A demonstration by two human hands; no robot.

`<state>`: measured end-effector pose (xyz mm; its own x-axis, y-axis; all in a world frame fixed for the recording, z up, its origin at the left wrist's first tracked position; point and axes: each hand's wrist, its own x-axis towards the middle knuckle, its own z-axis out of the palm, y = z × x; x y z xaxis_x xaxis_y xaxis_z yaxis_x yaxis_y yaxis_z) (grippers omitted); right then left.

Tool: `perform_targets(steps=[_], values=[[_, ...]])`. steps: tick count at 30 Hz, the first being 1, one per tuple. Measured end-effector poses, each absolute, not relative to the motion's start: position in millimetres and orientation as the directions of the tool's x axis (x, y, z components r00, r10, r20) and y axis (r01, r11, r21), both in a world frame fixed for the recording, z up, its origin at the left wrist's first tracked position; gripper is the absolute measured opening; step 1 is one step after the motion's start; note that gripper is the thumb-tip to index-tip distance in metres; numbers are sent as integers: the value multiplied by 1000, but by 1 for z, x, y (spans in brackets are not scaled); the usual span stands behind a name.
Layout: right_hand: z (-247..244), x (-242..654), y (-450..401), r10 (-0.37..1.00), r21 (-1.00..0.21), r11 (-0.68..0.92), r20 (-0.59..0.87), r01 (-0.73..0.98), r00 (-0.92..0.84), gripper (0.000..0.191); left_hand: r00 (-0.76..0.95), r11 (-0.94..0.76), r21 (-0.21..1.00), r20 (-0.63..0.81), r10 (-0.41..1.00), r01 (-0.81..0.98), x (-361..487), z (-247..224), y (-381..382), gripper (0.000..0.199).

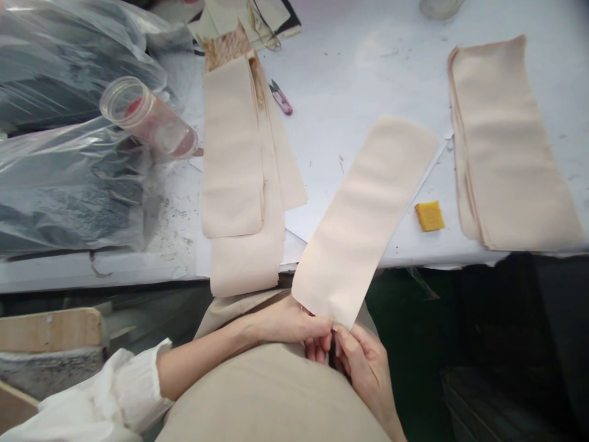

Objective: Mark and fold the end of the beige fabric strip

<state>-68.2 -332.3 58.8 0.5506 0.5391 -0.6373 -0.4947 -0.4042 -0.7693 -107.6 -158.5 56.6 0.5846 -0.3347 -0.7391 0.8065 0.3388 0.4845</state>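
A long beige strip [363, 215], like leather or thick fabric with rounded far corners, slants from my lap up onto the table. Its near end is pinched between both hands over the table's front edge. My left hand [308, 325] is closed, thumb and fingers on the strip's near edge. Beside it, almost touching, my right hand [363, 356] is closed on the same edge near its right corner. The fingertips meet there, and anything small between them is hidden. To the left lies a stack of beige pieces [234, 153], one jutting over the table edge.
Another beige stack [510, 147] lies at the right. A yellow block [429, 216] sits near the front edge. Pink thread snips [281, 98] rest behind. A clear jar [151, 120] lies tilted at left, against plastic-wrapped dark bundles [69, 184]. Papers and eyeglasses [262, 24] are at the back.
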Motion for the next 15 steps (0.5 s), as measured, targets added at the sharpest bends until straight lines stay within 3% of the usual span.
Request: perform_targets(steps=[4, 8, 15], values=[[63, -66, -335, 490, -763, -392, -646, -514, 585, 47, 608, 419, 458, -705, -365, 784, -115, 48, -160, 17], [65, -62, -337, 538, -782, -415, -624, -466, 567, 43, 650, 449, 476, -625, -433, 756, -119, 46, -157, 15], [67, -60, -330, 537, -737, -416, -671, -533, 510, 44, 636, 481, 439, -658, -404, 759, -113, 45, -157, 46]])
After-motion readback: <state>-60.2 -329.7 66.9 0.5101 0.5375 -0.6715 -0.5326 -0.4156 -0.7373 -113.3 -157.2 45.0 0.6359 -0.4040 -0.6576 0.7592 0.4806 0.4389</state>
